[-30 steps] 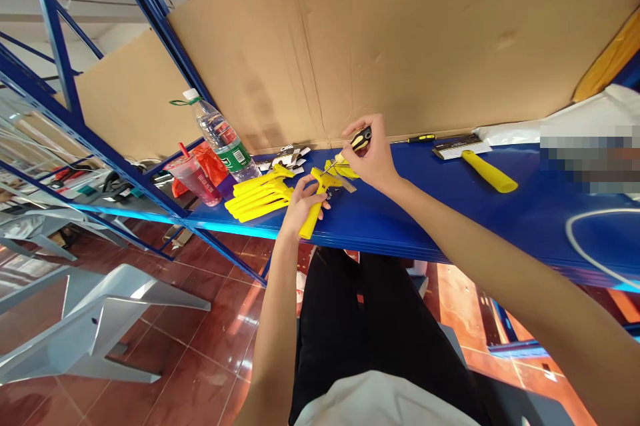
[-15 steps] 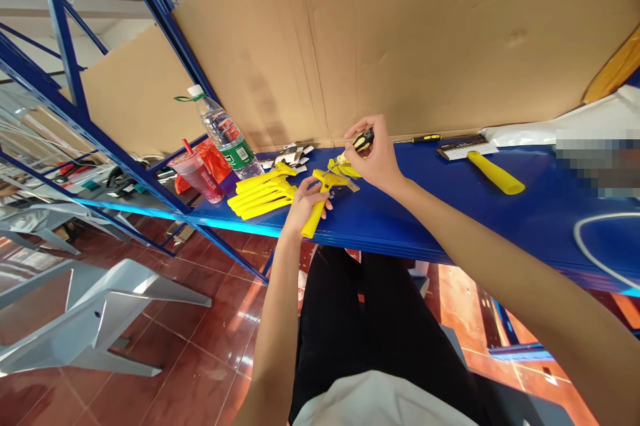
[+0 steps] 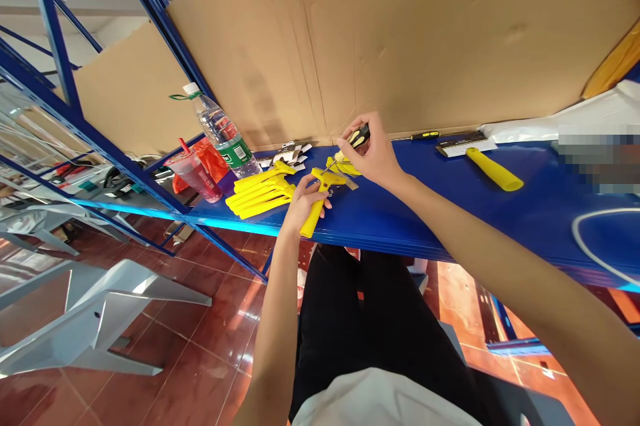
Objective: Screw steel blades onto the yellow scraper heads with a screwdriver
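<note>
My left hand (image 3: 303,205) is closed around the handle of a yellow scraper (image 3: 312,218), whose wide head points away from me. A black-and-yellow screwdriver (image 3: 360,137) is gripped in my right hand (image 3: 377,153), tilted down to the left. Its tip meets or nearly meets the scraper's head; exact contact is too small to tell. Left of my left hand lies a pile of several yellow handles (image 3: 257,191). More yellow pieces (image 3: 345,166) lie behind the scraper head, partly hidden by my right hand.
A water bottle (image 3: 223,129) and a red drink cup (image 3: 195,176) stand on the blue shelf (image 3: 425,213) at left. Small packets (image 3: 293,156) lie near the cardboard backing. Rightward are a loose yellow handle (image 3: 495,169), a thin black-and-yellow tool (image 3: 425,136) and a white cable (image 3: 583,233).
Both hands keep their hold on the scraper and screwdriver. The right hand and screwdriver have shifted very slightly; the whole view has also moved a little.
</note>
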`<state>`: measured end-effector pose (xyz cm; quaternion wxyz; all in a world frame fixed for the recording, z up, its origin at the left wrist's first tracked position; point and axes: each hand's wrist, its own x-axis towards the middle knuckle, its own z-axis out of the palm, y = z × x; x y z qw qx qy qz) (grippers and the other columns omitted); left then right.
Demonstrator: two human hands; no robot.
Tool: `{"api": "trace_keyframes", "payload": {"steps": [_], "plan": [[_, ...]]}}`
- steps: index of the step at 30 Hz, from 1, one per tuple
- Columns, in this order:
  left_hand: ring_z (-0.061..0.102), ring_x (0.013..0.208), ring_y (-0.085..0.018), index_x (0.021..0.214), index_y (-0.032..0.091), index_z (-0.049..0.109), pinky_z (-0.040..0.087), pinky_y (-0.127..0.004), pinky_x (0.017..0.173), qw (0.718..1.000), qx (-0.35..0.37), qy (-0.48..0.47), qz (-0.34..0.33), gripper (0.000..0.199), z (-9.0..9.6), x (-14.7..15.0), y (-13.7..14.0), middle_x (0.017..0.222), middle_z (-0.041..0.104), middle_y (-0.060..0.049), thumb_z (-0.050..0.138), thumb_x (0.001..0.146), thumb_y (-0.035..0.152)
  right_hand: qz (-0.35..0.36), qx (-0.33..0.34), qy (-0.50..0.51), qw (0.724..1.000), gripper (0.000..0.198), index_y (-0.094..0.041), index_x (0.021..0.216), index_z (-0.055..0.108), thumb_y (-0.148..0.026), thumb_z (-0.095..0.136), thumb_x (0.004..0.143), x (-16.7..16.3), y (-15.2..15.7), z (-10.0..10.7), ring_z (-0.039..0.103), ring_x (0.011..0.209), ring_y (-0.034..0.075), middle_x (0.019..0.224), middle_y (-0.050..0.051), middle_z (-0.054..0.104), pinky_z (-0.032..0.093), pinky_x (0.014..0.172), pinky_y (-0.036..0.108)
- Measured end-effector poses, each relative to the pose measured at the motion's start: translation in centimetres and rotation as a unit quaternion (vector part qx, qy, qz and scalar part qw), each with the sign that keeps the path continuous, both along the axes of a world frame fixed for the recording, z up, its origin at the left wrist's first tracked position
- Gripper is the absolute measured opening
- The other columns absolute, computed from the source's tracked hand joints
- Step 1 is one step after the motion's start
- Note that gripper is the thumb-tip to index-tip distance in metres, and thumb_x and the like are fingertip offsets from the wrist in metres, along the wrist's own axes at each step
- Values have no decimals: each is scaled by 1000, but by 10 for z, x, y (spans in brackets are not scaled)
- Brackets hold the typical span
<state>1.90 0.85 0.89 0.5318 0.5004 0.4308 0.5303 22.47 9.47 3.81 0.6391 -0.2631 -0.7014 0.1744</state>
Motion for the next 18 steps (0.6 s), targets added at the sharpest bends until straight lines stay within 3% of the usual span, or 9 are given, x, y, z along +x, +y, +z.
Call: {"api": "trace_keyframes", "payload": {"steps": [7, 12, 15, 18], "plan": [[68, 61, -14, 125, 20, 58, 44, -26, 49, 1000, -2, 4, 5, 56, -4, -1, 4, 107, 76, -7, 84, 75, 22, 8, -30, 58, 998, 39, -29, 120, 64, -52, 88, 98, -6, -4, -1, 78, 106, 26, 111, 6, 77, 71, 93, 41], [68, 62, -14, 126, 17, 59, 44, -27, 49, 1000, -3, -9, 24, 57, -7, -1, 5, 109, 77, -10, 85, 76, 23, 6, -59, 150, 987, 41, -30, 116, 61, -57, 87, 98, 0, 17, -6, 84, 104, 27, 109, 6, 77, 73, 87, 41], [69, 63, -14, 125, 17, 61, 45, -27, 49, 1000, 5, -25, 16, 56, -6, -2, 7, 110, 78, -10, 86, 75, 23, 48, -134, 253, 957, 48, -31, 108, 56, -54, 94, 92, 8, 38, -9, 87, 101, 29, 105, 3, 78, 75, 86, 44], [69, 66, -14, 122, 17, 63, 45, -26, 48, 999, -1, -51, -20, 55, 0, 0, 14, 117, 81, -13, 89, 75, 22, 119, -249, 338, 900, 46, -29, 96, 51, -42, 95, 92, 17, 52, -9, 88, 102, 27, 100, 2, 80, 75, 94, 46]]}}
